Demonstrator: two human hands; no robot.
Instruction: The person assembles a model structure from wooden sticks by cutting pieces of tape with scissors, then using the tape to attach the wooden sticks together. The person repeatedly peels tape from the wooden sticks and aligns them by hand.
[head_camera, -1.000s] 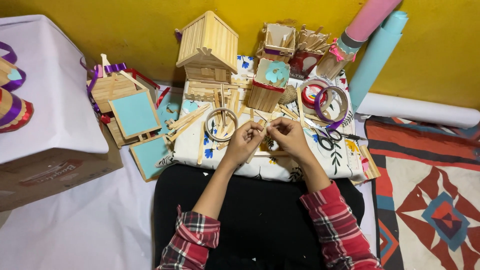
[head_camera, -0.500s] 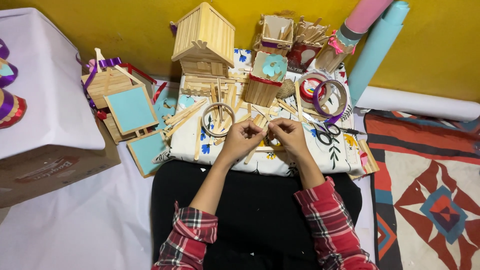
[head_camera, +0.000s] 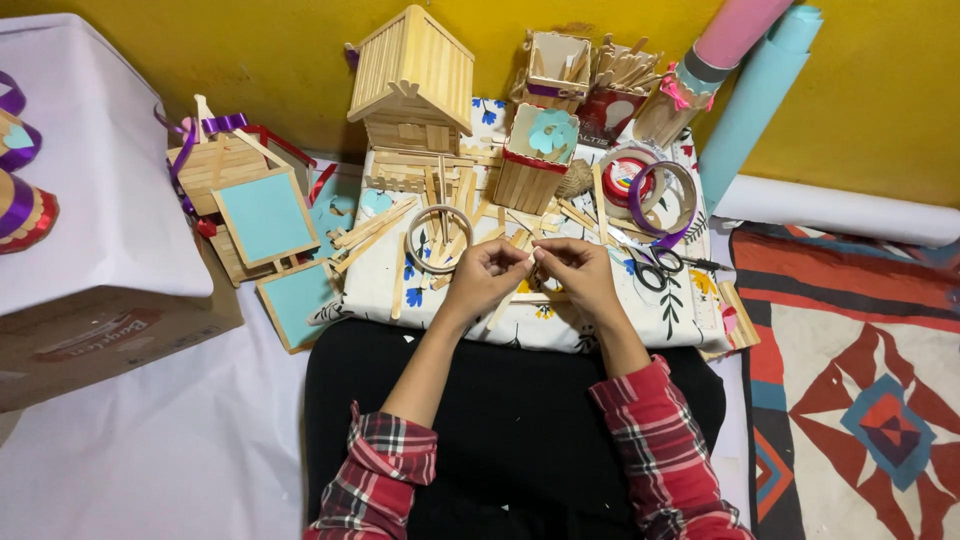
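Yellow wall runs across twelve o'clock, and below it a flowered cloth on the floor carries my craft pieces. My left hand and right hand meet just above my lap at the centre, each grip pinched together on one wooden stick, which slants down toward seven o'clock between them. To do this well, I judge I should keep both pinches close to the joint and the stick flat, so nothing twists. A tape ring lies just past my left hand at eleven o'clock; scissors lie at two o'clock. At nine o'clock a brown cardboard box under white paper bears a red oval label. Toward one o'clock a small dark red carton shows a white patch on its face, beside pink and blue paper rolls.
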